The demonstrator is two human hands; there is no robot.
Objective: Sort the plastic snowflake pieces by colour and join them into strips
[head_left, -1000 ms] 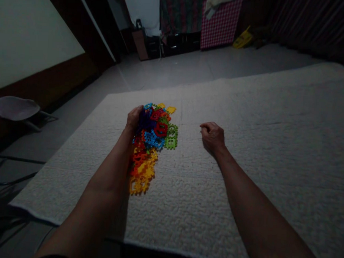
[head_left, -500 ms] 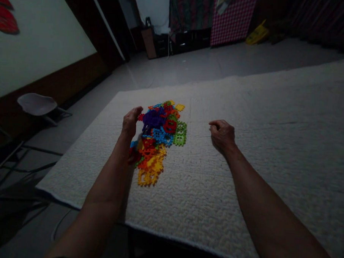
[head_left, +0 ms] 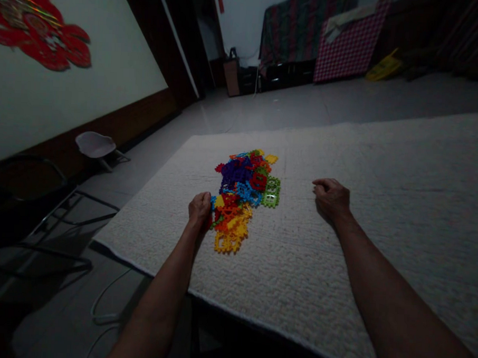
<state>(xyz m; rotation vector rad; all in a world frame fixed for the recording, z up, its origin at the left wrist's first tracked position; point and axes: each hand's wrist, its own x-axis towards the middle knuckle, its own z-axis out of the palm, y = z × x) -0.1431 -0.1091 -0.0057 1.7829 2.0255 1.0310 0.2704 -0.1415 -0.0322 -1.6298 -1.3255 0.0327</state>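
Note:
A heap of colourful plastic interlocking building pieces (head_left: 243, 174) lies on the cloth-covered table (head_left: 290, 265). Purple pieces (head_left: 236, 172) sit at its far left, light green pieces (head_left: 271, 192) at its right, and yellow pieces (head_left: 230, 242) at the near end. My left hand (head_left: 200, 209) is against the heap's left side, fingers curled, beside blue and red pieces; whether it grips one is hidden. My right hand (head_left: 331, 198) rests on the cloth to the right, apart from the heap, loosely closed with nothing visible in it.
A metal-framed chair (head_left: 55, 210) and a pale low stool (head_left: 96, 145) stand left of the table. Cables (head_left: 99, 305) hang or lie below its near left edge. Beyond the table, a checked cloth (head_left: 350, 49) and a yellow bag (head_left: 384, 66) are by the far wall.
My left hand has come nearer along the heap's left side, from the purple pieces to the blue and red ones, and its fingers have curled. My right hand stays put; the view has shifted left.

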